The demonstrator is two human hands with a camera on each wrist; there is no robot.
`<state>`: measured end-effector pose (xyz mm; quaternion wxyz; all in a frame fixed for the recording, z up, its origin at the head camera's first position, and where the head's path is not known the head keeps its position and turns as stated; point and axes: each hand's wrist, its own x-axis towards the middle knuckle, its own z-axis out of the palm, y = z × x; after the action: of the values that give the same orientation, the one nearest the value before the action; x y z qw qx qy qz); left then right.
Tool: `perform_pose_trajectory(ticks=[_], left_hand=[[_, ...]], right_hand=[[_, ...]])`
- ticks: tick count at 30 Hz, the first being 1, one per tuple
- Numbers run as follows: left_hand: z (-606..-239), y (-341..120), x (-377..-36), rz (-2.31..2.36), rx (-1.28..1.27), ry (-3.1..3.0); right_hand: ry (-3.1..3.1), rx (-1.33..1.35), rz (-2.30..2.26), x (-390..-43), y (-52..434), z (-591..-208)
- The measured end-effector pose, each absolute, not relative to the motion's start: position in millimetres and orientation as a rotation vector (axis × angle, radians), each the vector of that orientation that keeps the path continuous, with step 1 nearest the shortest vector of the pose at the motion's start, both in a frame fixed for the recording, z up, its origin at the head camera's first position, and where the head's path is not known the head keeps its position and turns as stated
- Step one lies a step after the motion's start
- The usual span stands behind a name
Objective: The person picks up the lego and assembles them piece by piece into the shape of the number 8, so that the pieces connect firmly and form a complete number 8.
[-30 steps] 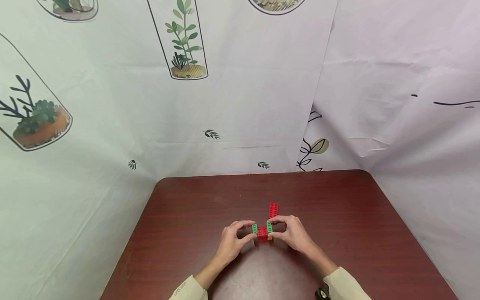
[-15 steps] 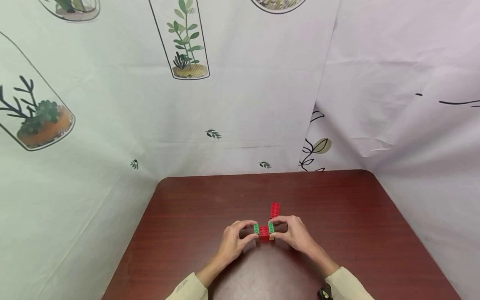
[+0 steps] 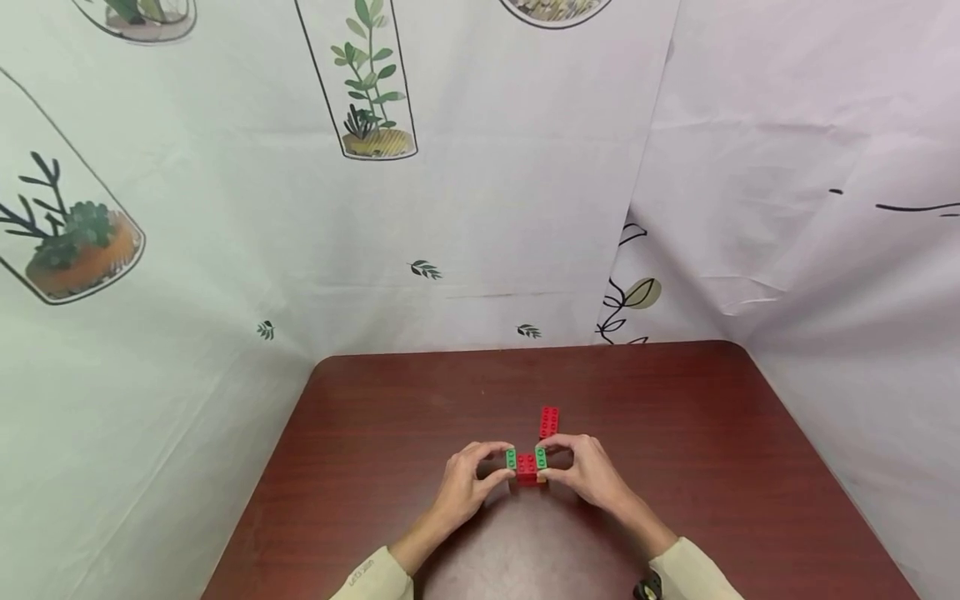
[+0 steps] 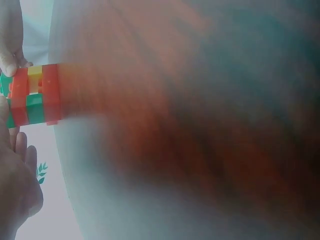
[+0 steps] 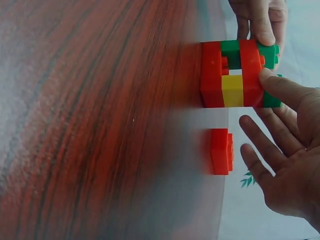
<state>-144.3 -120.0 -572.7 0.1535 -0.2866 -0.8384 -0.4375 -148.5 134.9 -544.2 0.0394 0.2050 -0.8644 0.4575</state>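
Steadying the small brick stack (image 3: 526,465) from both flanks is the work in hand, and it sits on the dark wooden table (image 3: 375,467) just in front of the person, between the two hands.

At nine o'clock of the stack, the left hand (image 3: 467,483) curls thumb and forefinger against the left green brick (image 3: 511,457), pinching that end. To do this well, I judge it should brace rather than squeeze, so the layers stay square while pressure comes from the other side. In the left wrist view the stack (image 4: 31,95) shows red, yellow and green layers, though the picture is too blurred to read the seams.

At three o'clock, the right hand (image 3: 588,471) pinches the right green brick (image 3: 540,456) with thumb and forefinger, its other fingers spread loosely in the right wrist view (image 5: 280,165). That view shows the stack (image 5: 235,75) with a small gap above the yellow brick (image 5: 232,90); pressing straight down would probably seat it evenly.

A loose red brick (image 3: 548,422) lies at twelve o'clock, just beyond the right hand's fingers.

Against the frame of a second ago, little differs: both hands keep their grips, the stack sits at the same spot, and the loose red brick has not moved.
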Motion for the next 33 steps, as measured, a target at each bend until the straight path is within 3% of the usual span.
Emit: perform_pose_trajectory(ticks=[6,33], left_hand=[[-573.2,-119.1,-144.0,-1.29,-0.808,-2.419],[-570.3,-121.3,-144.3,-1.469,-0.739,-2.473]], right_hand=[[-2.599,0.653,1.583,-150.0,136.2,-545.9],[-2.584,0.654,1.566,-145.4,136.3,-544.0]])
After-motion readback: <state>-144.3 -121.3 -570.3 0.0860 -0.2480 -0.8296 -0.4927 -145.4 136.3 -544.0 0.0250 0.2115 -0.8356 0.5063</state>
